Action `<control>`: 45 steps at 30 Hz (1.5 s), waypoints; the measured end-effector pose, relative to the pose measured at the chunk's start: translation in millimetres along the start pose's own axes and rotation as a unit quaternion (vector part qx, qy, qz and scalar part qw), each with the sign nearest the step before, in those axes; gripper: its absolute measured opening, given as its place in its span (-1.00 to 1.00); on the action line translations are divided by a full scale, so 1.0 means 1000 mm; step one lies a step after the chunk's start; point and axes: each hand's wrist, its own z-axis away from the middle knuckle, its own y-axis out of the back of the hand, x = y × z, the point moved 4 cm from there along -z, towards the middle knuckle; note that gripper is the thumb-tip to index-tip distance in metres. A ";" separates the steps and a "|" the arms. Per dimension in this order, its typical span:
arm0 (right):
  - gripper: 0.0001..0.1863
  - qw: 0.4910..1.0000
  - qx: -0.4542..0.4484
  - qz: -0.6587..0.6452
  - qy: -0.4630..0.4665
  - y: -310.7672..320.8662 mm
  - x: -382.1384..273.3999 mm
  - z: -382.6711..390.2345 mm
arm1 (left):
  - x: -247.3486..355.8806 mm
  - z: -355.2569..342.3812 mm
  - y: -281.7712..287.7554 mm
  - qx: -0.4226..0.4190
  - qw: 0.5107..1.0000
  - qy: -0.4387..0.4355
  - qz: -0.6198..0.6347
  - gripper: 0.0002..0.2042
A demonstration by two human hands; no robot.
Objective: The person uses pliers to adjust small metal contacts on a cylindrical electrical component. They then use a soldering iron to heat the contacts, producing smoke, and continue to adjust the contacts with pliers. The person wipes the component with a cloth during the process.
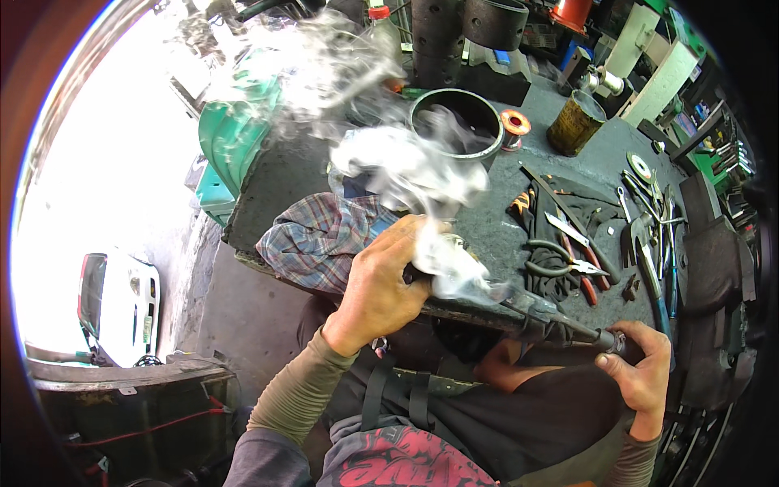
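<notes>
My left hand (377,288) is closed at the bench's near edge around something I cannot make out, hidden by thick white smoke (434,247). My right hand (637,365) grips the end of a long dark metal tool (560,327), which runs leftward along the edge toward the smoke. A plaid cloth (304,243) lies just left of my left hand. Above the tool, pliers (572,266) and other hand tools rest on a dark cloth (542,231).
Behind are a metal cylinder (479,158), a wire spool (514,130), a rusty can (576,130) and a green object (227,162). Dark metal pieces (706,284) line the right. A dark container (146,422) stands lower left; a white car (122,304) is outside.
</notes>
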 end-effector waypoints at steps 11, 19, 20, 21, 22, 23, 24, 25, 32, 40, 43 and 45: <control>-0.49 0.998 0.014 0.047 0.032 -0.009 -0.009 0.004 | 0.003 -0.008 0.002 0.000 1.000 -0.015 -0.026 -0.50; -0.50 1.000 0.003 0.028 0.010 -0.012 -0.011 0.002 | -0.005 0.005 -0.005 0.010 0.999 0.026 0.033 -0.47; -0.50 1.000 0.001 0.027 0.008 -0.012 -0.012 0.002 | -0.006 0.004 -0.002 0.011 0.999 -0.014 0.032 -0.47; -0.50 1.000 -0.001 0.026 0.006 -0.012 -0.013 0.002 | -0.006 0.003 -0.001 0.011 0.998 -0.054 0.031 -0.47; -0.50 1.000 -0.003 0.025 0.005 -0.012 -0.013 0.002 | -0.006 0.003 -0.003 0.016 0.995 -0.094 -0.007 -0.43; -0.50 1.000 0.003 0.031 0.008 -0.012 -0.012 0.003 | -0.004 0.001 -0.006 0.009 0.997 -0.075 -0.024 -0.42; -0.50 0.999 0.007 0.034 0.013 -0.012 -0.012 0.003 | 0.003 -0.002 -0.004 0.001 0.997 -0.055 -0.045 -0.40; -0.50 0.999 0.012 0.037 0.018 -0.013 -0.012 0.004 | 0.006 -0.003 -0.003 -0.007 0.997 -0.034 -0.066 -0.39; -0.51 0.992 0.043 0.105 0.055 -0.011 -0.025 0.008 | 0.001 -0.004 -0.002 0.009 0.999 -0.027 -0.024 -0.47; -0.50 0.985 0.051 0.149 0.071 -0.007 -0.039 0.010 | 0.016 -0.012 -0.002 -0.003 0.998 0.012 -0.057 -0.58; -0.49 0.985 0.049 0.150 0.066 -0.006 -0.041 0.010 | 0.006 -0.010 -0.006 0.002 1.000 -0.005 0.000 -0.50; -0.49 0.984 0.053 0.151 0.083 -0.006 -0.039 0.010 | 0.003 -0.003 -0.005 -0.008 1.000 0.022 -0.010 -0.51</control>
